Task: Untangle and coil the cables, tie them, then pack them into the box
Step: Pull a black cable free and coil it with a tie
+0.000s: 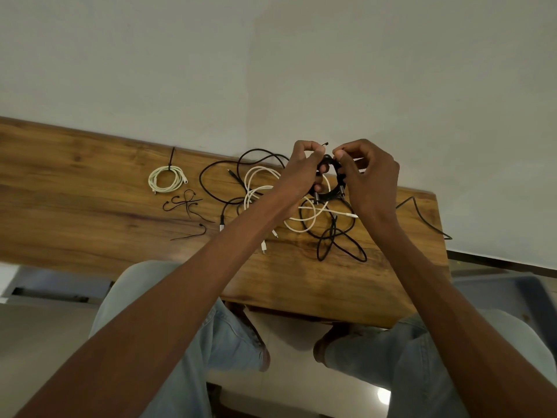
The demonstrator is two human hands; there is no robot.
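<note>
Both hands hold a small coil of black cable (327, 188) above the far side of the wooden table (90, 212). My left hand (303, 170) grips the coil's left side with curled fingers. My right hand (366, 176) pinches something thin at the coil's top; a thin black tie end (325, 143) sticks up between the hands. Under them lies a tangle of white cable (259, 188) and black cable (340, 239). A white coiled cable (165, 179), bound with a black tie, lies to the left.
Several loose black ties (188, 212) lie on the table left of the tangle. One black cable (422, 215) hangs over the table's right edge. A dark blue box (512, 294) stands on the floor at the right. My knees are under the table's near edge.
</note>
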